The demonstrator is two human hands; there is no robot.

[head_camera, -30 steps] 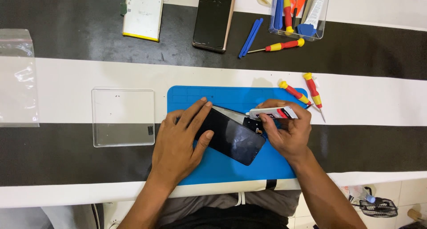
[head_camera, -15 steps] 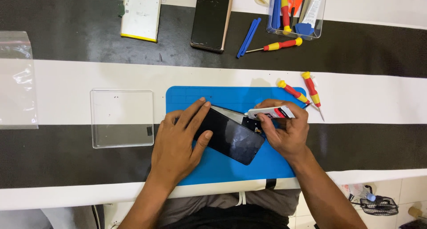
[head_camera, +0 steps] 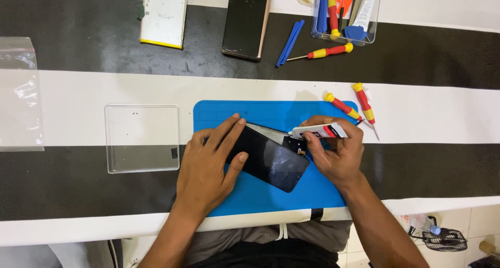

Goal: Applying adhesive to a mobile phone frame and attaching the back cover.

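A black phone [head_camera: 273,161] lies tilted on a blue work mat [head_camera: 271,200]. My left hand [head_camera: 211,166] presses flat on the phone's left end, fingers spread over it. My right hand [head_camera: 336,153] grips a small white tube with a red and black label [head_camera: 320,131], its tip held at the phone's upper right edge. Part of the phone is hidden under my left hand.
Two red-and-yellow screwdrivers [head_camera: 354,106] lie right of the mat. A clear plastic tray [head_camera: 142,138] sits to the left, a plastic bag [head_camera: 18,93] at far left. At the back are a battery [head_camera: 163,17], a second phone [head_camera: 246,20], blue pry tools [head_camera: 289,36], another screwdriver [head_camera: 325,52] and a clear tool box [head_camera: 344,13].
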